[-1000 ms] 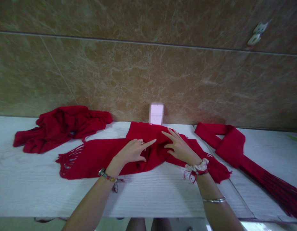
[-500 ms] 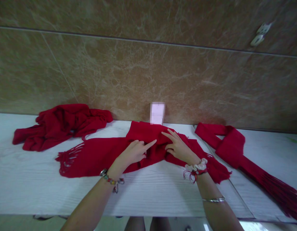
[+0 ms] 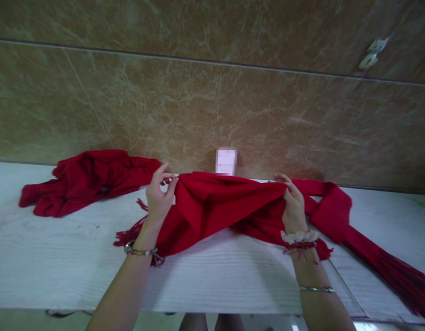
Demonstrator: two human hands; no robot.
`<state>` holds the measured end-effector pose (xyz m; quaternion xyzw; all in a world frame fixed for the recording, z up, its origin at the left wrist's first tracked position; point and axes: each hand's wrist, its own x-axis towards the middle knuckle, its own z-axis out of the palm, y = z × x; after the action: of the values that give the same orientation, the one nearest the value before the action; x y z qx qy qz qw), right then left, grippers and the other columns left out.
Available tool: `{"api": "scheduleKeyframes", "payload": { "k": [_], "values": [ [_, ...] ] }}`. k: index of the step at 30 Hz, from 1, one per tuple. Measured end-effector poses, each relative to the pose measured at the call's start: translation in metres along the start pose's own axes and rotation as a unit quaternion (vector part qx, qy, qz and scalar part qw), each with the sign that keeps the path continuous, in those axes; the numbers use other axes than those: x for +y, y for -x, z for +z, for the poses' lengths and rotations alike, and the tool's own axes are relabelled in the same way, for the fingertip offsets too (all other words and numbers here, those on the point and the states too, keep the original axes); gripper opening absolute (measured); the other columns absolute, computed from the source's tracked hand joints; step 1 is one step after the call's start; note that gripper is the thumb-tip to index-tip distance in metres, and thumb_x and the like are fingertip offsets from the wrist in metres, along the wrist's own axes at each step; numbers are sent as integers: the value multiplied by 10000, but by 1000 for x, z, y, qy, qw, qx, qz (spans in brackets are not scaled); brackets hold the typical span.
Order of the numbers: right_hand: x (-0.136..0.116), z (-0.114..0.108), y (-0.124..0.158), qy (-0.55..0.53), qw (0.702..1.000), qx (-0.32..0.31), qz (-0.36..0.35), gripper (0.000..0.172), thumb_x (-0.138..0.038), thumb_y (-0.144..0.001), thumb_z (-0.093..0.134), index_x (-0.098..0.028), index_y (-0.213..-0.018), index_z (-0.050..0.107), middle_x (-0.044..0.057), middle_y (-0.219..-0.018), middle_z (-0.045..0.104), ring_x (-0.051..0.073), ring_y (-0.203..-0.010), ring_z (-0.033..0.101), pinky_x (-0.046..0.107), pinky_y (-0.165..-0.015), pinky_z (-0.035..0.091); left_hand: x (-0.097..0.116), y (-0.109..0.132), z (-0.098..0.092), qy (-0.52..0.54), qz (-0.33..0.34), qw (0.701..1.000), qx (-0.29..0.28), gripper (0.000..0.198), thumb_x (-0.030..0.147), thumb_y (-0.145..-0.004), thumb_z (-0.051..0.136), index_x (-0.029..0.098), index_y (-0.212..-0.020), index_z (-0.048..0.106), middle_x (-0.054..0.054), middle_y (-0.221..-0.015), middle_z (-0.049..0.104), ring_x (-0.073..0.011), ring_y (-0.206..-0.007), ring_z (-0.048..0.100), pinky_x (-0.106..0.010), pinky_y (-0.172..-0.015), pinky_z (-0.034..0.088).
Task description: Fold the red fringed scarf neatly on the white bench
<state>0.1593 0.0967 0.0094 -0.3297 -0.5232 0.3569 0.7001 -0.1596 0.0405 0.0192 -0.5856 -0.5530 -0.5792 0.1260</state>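
A red fringed scarf (image 3: 215, 202) is stretched between my two hands over the white table. My left hand (image 3: 159, 193) pinches its upper left edge between thumb and fingers. At the upper right edge, my right hand (image 3: 294, 202) grips the cloth, some of its fingers hidden behind the fabric. The raised part sags in folds between them, while fringed ends lie on the table below each wrist.
To the left lies a crumpled red scarf (image 3: 88, 181). A folded red scarf (image 3: 331, 209) with long fringe stretches to the table's right front. Behind the white table (image 3: 60, 266) rises a brown marbled wall (image 3: 184, 101); a small pale box (image 3: 226, 161) stands against it.
My hands have moved apart from the scarf's middle, left hand leftward and right hand rightward. They have taken hold of its upper edge and lifted it, and the left fringe has drawn inward.
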Motion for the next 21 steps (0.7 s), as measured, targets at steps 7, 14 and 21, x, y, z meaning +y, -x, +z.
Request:
{"api": "scheduleKeyframes", "payload": {
  "k": [7, 14, 21],
  "values": [
    [21, -11, -7, 61, 985, 92, 132, 179, -285, -540, 598, -186, -689, 600, -17, -627, 584, 172, -664, 574, 358, -689, 480, -13, 10, 14, -166, -50, 966, -191, 374, 154, -761, 489, 183, -1133, 512, -21, -741, 646, -185, -696, 571, -296, -670, 449],
    [-5, 12, 11, 400, 889, -7, -224, 252, -128, -723, 412, -207, -782, 644, 87, -944, 564, 213, -951, 529, 423, -864, 423, 7, 10, 14, -98, 47, 949, -296, 519, 94, -744, 458, 169, -1256, 424, -36, -854, 616, -174, -832, 550, -315, -811, 420],
    [-12, 36, 37, 459, 729, -447, -243, 198, -303, -698, 650, -203, -867, 670, 94, -1210, 506, 283, -1213, 355, 556, -1023, 217, 24, 18, 8, -36, 76, 813, -577, 889, 212, -639, 660, 261, -1383, 177, 39, -801, 622, -141, -736, 569, -231, -677, 425]
  ]
}}
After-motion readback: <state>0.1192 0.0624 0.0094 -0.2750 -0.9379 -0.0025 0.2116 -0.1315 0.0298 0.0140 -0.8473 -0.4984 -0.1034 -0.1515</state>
